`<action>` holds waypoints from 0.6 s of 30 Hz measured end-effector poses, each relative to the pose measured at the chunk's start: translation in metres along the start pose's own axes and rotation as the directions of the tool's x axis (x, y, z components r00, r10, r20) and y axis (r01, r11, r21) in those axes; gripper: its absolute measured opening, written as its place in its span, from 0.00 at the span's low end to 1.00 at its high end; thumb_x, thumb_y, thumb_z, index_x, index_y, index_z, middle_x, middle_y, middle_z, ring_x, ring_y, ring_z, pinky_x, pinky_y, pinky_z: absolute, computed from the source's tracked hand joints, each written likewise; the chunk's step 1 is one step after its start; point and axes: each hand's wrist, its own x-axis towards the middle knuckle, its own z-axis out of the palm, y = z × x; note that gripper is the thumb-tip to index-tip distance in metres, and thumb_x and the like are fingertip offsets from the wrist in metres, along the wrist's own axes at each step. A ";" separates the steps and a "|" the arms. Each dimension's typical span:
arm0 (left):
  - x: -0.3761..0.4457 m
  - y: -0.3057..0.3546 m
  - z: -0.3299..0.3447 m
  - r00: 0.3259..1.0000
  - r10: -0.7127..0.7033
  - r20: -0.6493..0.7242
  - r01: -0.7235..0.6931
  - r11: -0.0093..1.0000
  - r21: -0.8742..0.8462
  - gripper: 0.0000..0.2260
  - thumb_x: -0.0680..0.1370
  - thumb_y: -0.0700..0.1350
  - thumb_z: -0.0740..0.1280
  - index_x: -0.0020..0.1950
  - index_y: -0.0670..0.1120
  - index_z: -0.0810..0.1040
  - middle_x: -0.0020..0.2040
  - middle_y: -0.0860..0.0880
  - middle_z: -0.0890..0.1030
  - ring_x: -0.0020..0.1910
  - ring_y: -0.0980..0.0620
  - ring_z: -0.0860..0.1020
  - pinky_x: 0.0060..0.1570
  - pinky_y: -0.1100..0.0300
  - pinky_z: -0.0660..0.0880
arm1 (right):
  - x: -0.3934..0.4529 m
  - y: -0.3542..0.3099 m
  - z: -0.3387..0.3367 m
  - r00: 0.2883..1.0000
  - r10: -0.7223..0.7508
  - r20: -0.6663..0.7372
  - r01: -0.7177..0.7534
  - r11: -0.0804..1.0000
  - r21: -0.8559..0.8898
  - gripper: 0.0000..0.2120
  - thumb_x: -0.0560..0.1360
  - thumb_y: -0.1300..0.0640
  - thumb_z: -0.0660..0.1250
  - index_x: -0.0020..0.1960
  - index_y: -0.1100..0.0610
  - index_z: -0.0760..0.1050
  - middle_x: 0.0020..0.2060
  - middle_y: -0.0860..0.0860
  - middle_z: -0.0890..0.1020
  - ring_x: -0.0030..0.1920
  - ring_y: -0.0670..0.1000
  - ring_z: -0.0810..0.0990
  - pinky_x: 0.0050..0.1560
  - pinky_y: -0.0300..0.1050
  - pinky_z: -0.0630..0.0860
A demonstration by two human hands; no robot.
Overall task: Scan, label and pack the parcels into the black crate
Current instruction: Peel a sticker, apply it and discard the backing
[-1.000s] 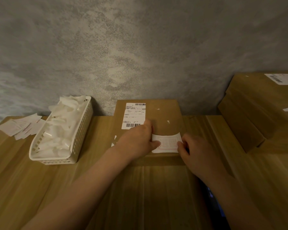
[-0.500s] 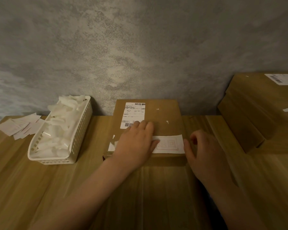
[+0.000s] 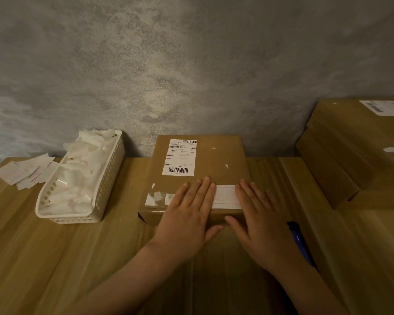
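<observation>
Wooden table point(image 3: 55, 258), parcel point(image 3: 214, 160) against the wall. My left hand point(image 3: 187, 221) and right hand point(image 3: 257, 226) lie flat, grasping nothing, on the label point(image 3: 225, 196); I should press outward to its edges.

The left hand point(image 3: 189, 214) and the right hand point(image 3: 259, 226) cover both ends of the white strip label point(image 3: 225, 196), whose red print is too faint to read. The shipping label point(image 3: 180, 158) has text too small to read (only barcodes are clear). The blue pen point(image 3: 301, 244) is partly hidden behind the right wrist. The stacked boxes point(image 3: 350, 151) are cut off by the right edge.
</observation>
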 end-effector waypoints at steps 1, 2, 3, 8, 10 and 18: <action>-0.001 0.001 -0.003 1.000 -0.005 0.000 0.005 1.000 -0.024 0.35 0.82 0.65 0.44 0.79 0.41 0.60 0.78 0.41 0.63 0.76 0.44 0.64 0.73 0.43 0.65 | -0.001 -0.001 -0.001 0.999 0.033 -0.002 -0.032 0.991 0.127 0.36 0.77 0.32 0.45 0.79 0.50 0.50 0.78 0.47 0.54 0.77 0.48 0.52 0.75 0.49 0.54; -0.003 -0.001 -0.008 1.000 -0.016 -0.007 0.015 0.998 -0.057 0.35 0.82 0.66 0.43 0.80 0.42 0.57 0.79 0.42 0.59 0.78 0.45 0.60 0.75 0.44 0.62 | -0.002 -0.002 -0.005 0.996 0.092 0.003 -0.089 0.952 0.292 0.34 0.78 0.33 0.48 0.79 0.47 0.48 0.78 0.45 0.54 0.77 0.47 0.55 0.74 0.47 0.59; -0.005 -0.004 -0.014 0.999 -0.040 -0.031 0.036 0.993 -0.114 0.35 0.82 0.67 0.43 0.81 0.45 0.52 0.81 0.45 0.54 0.80 0.48 0.54 0.77 0.46 0.56 | -0.003 -0.003 -0.010 0.985 0.173 0.011 -0.160 0.881 0.446 0.33 0.78 0.35 0.51 0.78 0.44 0.47 0.78 0.44 0.55 0.76 0.46 0.58 0.71 0.46 0.62; -0.017 -0.049 -0.044 0.913 -0.405 -0.054 0.252 0.662 -0.706 0.23 0.82 0.62 0.53 0.76 0.61 0.60 0.75 0.62 0.64 0.74 0.59 0.63 0.73 0.55 0.61 | 0.004 -0.002 -0.024 0.828 0.539 0.154 -0.431 0.438 0.789 0.23 0.82 0.44 0.54 0.76 0.46 0.60 0.70 0.45 0.69 0.62 0.42 0.68 0.57 0.40 0.67; -0.015 -0.063 -0.044 0.812 -0.582 0.053 0.300 0.336 -0.893 0.15 0.83 0.55 0.56 0.70 0.60 0.68 0.64 0.61 0.74 0.61 0.62 0.74 0.62 0.59 0.70 | 0.010 0.000 -0.020 0.761 0.594 0.261 -0.500 0.281 0.819 0.23 0.81 0.42 0.54 0.74 0.47 0.64 0.69 0.47 0.72 0.63 0.46 0.72 0.60 0.45 0.71; -0.015 -0.079 -0.008 0.677 -0.529 0.512 0.427 -0.284 -0.858 0.19 0.82 0.56 0.58 0.73 0.60 0.68 0.59 0.54 0.82 0.57 0.51 0.81 0.65 0.49 0.72 | 0.011 -0.008 -0.007 0.717 0.552 0.426 -0.585 0.144 0.798 0.41 0.66 0.25 0.53 0.72 0.46 0.68 0.66 0.49 0.76 0.65 0.52 0.75 0.67 0.57 0.71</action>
